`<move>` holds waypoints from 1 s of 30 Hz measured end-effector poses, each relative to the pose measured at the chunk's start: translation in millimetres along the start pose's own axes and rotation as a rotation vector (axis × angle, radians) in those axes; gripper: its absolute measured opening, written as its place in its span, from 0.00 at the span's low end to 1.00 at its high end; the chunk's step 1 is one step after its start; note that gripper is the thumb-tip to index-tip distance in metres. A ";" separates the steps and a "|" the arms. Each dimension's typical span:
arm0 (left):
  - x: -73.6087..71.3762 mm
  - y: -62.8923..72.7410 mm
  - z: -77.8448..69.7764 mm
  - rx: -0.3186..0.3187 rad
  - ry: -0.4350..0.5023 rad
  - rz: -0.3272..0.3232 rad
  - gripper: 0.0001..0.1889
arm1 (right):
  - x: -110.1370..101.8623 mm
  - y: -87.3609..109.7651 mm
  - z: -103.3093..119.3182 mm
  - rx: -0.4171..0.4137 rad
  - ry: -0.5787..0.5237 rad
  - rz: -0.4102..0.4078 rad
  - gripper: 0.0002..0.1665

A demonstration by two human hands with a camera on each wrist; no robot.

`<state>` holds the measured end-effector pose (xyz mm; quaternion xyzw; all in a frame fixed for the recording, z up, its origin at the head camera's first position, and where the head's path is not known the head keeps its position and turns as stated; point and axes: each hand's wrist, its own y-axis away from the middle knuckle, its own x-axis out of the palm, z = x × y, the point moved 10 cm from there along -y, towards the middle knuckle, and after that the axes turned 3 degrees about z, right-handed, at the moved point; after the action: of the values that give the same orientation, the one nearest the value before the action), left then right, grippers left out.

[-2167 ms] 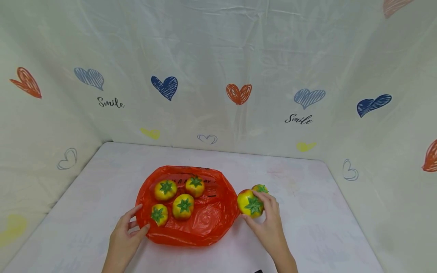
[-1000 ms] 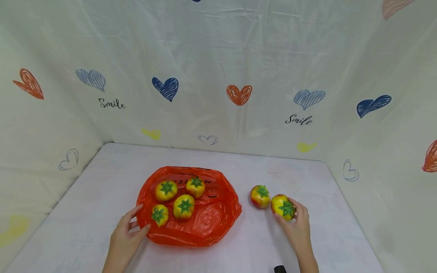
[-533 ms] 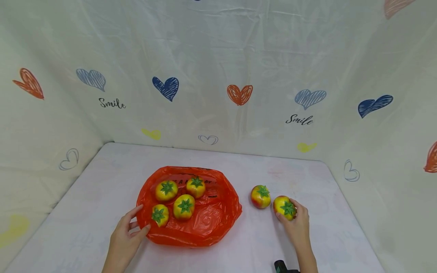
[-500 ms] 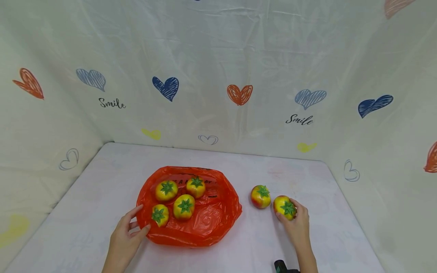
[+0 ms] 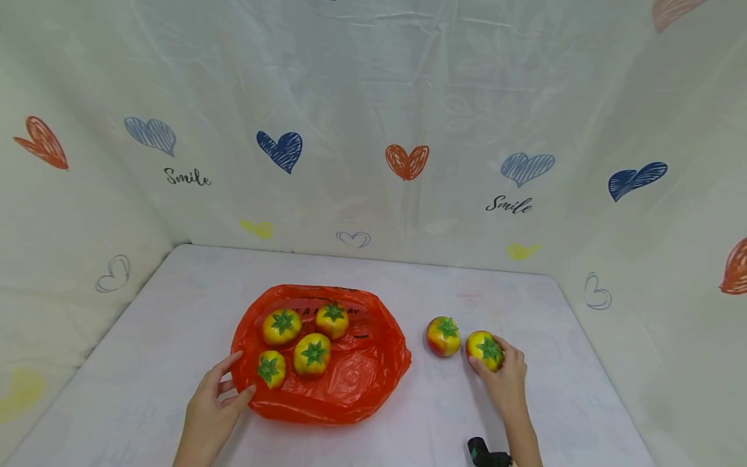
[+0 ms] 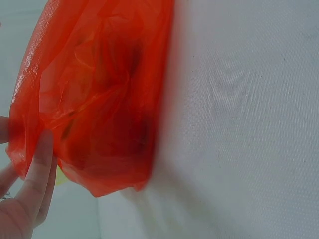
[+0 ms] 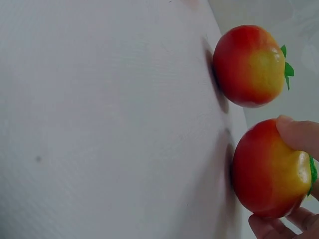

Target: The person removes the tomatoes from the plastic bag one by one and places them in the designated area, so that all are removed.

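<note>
Even, soft, bright light; no glare. Head view sharp, bowed at the edges. Faint shadows under the bag (image 5: 327, 383). Left wrist view blurs at the bag's rim. Right wrist view dimmer, tomatoes (image 7: 249, 64) casting dark shadows on the table (image 7: 99, 124).

Bare forearms, no sleeves; a black device (image 5: 487, 453) straps the right wrist.

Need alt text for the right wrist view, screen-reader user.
A right hand grips a red-and-yellow toy tomato resting on a white table, fingertips curled over it. A second tomato sits just beyond it, apart and untouched.
</note>
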<state>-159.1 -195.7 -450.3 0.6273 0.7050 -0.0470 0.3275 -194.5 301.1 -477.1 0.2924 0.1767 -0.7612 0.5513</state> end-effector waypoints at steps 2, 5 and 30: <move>-0.5 2.0 -2.2 -0.004 0.001 0.006 0.35 | 1.8 -1.5 -0.8 0.007 0.000 0.013 0.39; -1.0 3.9 -4.0 -0.003 0.003 0.009 0.35 | 3.4 -3.2 -1.4 0.017 -0.007 0.023 0.40; -0.4 3.9 -6.5 0.008 0.005 0.017 0.34 | 4.7 -21.5 -2.0 0.010 -0.074 -0.007 0.40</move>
<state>-158.2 -192.2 -443.7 0.6348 0.7001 -0.0453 0.3238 -215.3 305.9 -482.7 0.2662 0.1532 -0.7743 0.5533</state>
